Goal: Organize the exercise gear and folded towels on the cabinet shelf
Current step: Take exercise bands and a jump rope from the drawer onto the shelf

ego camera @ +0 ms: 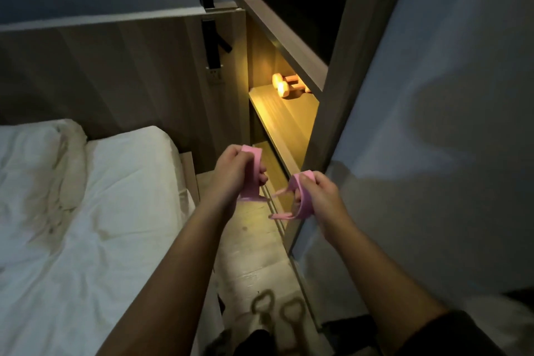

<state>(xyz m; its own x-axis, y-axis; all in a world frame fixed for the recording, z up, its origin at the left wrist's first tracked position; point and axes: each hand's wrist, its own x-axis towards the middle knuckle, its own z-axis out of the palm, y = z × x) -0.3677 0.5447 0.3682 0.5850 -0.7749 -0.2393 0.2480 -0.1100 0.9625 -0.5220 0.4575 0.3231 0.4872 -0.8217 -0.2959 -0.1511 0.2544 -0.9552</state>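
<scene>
Now, tidying the pink band (255,162).
Left hand (235,172) and right hand (319,196) both grip it; fold flat, then lay on the shelf (289,117) at twelve o'clock, near the dumbbells (284,85).

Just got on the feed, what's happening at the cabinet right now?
A person stands between the bed and the cabinet, gripping a pink stretch band with the left hand and the right hand. Two dumbbells sit on the lit shelf. No towels are in view.
</scene>
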